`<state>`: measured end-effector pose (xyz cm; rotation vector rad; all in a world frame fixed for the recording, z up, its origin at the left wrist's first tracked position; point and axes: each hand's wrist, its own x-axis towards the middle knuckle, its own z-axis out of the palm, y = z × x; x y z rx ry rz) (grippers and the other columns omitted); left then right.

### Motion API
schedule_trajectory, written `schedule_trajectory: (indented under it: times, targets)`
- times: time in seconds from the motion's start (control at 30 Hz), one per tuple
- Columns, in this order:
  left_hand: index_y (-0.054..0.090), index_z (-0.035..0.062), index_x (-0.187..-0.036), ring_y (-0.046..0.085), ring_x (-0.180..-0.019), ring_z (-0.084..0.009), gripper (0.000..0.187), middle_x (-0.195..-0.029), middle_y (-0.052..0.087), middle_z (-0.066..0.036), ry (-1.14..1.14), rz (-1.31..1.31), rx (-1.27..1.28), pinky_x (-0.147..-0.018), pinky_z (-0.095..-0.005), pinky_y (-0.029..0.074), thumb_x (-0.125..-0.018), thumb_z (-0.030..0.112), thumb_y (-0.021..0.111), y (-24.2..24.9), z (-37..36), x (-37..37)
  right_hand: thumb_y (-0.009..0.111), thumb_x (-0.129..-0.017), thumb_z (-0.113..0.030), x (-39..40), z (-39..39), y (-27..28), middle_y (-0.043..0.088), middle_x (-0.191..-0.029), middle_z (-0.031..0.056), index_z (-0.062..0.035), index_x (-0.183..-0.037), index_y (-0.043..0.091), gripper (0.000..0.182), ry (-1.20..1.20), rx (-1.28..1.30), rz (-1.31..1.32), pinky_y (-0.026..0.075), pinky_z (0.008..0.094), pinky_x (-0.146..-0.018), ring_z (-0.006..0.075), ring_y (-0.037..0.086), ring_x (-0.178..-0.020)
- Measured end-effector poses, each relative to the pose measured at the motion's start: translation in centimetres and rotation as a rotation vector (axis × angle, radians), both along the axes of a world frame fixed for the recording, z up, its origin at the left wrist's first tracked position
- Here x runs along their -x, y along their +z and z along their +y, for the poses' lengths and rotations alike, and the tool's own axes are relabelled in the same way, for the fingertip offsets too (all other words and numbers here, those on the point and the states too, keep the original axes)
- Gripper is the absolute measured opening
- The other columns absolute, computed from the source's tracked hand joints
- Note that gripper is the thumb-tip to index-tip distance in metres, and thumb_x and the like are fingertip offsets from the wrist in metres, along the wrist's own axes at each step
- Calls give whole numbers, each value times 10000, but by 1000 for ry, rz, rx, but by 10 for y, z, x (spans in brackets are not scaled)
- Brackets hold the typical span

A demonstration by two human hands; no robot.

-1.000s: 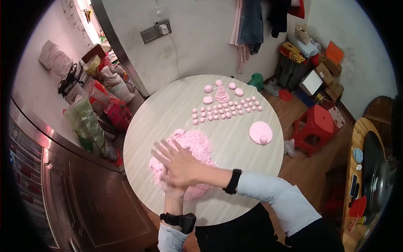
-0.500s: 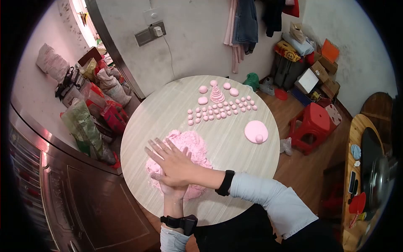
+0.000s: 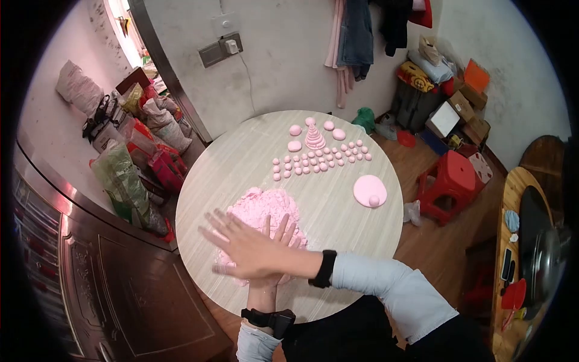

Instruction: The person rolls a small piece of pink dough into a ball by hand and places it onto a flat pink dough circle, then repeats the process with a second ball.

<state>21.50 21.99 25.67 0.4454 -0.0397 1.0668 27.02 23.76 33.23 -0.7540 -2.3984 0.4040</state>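
My right hand [image 3: 244, 244] lies crosswise over my left hand [image 3: 288, 235], fingers stretched out and spread. The left hand is underneath with its fingers extended up past the right wrist, its palm mostly covered. Anything between the two palms is hidden. Just beneath and behind both hands spreads a crumbly heap of pink dough-like material [image 3: 262, 204], with loose bits around its edge.
Across the round table [image 3: 211, 181] stand rows of small pink balls [image 3: 313, 161], a tiered pink cone [image 3: 313, 139] with several larger lumps around it, and a flat pink disc [image 3: 367, 188] bearing a ball. A red stool [image 3: 452, 175] stands right of the table.
My right hand has slid left and down across my left hand, while the left has shifted right, so its fingers now show beyond the right wrist. The view has moved slightly.
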Motion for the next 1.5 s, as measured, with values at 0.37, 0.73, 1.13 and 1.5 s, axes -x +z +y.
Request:
schedule_trajectory:
  times: [0.37,0.73,1.13,1.5]
  targets:
    - [9,188,-1491,72,-1405,-392,769,-1546,31,-138,77,-262,241,-1117,-554,124,-910,627,258,20,24,28,363,-876,-619,-13,42,3,122,-1494,267,-64,-1467,148,840,-234,-42,79,87,550,-1120,452,107,-1381]
    - [13,156,-1492,80,-1424,-270,767,-1554,43,-80,377,159,-2,-1155,-436,82,-921,637,187,74,12,33,325,-934,-517,-9,41,10,88,-1495,274,-20,-1458,133,747,-236,84,140,68,520,-1128,475,32,-1382]
    - [-68,98,-1479,29,-1423,-323,1042,-1541,29,-164,1195,998,-442,-1127,-508,27,-763,832,116,99,11,8,205,-974,-512,-13,-5,27,7,-1533,200,-25,-1471,45,714,119,357,464,17,486,-1132,415,-60,-1402]
    - [-119,117,-1470,-1,-1425,-319,1018,-1535,27,-194,1255,1108,-636,-1127,-485,-58,-764,828,62,120,9,11,111,-978,-514,-28,-10,36,-99,-1539,148,-11,-1457,-76,719,374,735,848,-49,383,-1141,251,-118,-1419]
